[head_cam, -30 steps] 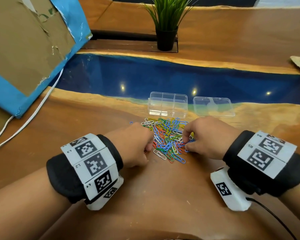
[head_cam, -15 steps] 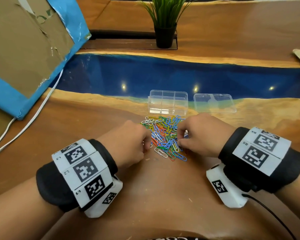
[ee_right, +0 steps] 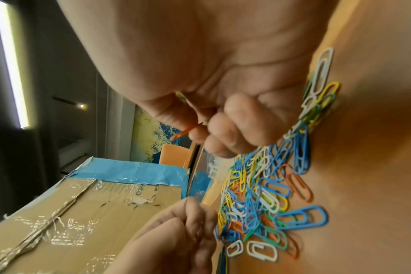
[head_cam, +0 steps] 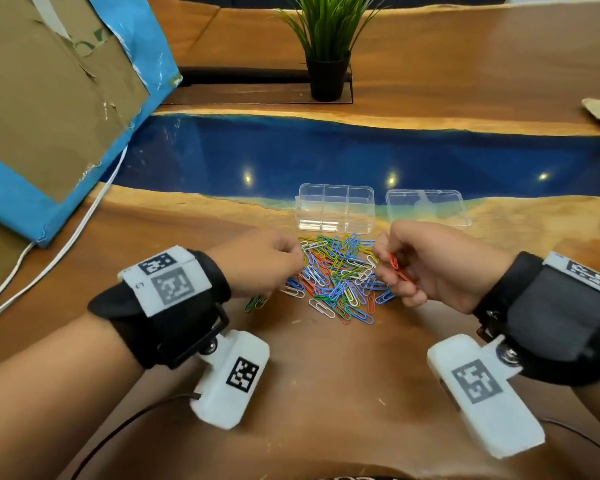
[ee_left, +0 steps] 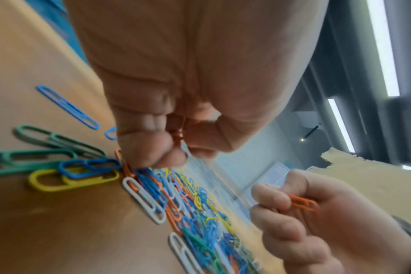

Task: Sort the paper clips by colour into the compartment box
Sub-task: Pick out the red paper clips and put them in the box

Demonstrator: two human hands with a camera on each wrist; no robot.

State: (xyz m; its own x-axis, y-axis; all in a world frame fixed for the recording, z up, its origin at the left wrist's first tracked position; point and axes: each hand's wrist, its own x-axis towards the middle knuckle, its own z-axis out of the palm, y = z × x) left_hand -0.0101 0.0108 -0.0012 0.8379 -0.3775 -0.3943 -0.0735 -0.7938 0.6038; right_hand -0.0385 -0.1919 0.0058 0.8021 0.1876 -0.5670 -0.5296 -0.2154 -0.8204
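A: Big glossy wooden table (head_cam: 326,393) with a deep blue resin band across it. Far left, a torn cardboard box (head_cam: 49,98) edged in blue tape; at the back, a grass-like plant in a black pot (head_cam: 327,79).

B: And the hands?

A: The left hand (head_cam: 260,263) is curled tight at the left edge of the heap. From the left wrist view its fingertips (ee_left: 150,148) pinch an orange paper clip (ee_left: 180,134) and press down on the clips below.

B: The right one?

A: The right hand (head_cam: 426,263) is lifted just off the right side of the heap, thumb and fingers pinching thin red-orange clips (head_cam: 397,268), other fingers folded in.

B: Containers?

A: The clear plastic compartment box (head_cam: 335,207) stands just behind the heap, open and split into small square cells. I can see nothing in the cells. Its flat clear lid (head_cam: 426,207) lies beside it on the right.

B: And the clips themselves?

A: The pile of paper clips (head_cam: 336,275) sits between the hands: smooth coated wire loops in blue, white, green, yellow and orange, tangled over one another. A few green ones (head_cam: 255,303) lie apart, under the left hand.
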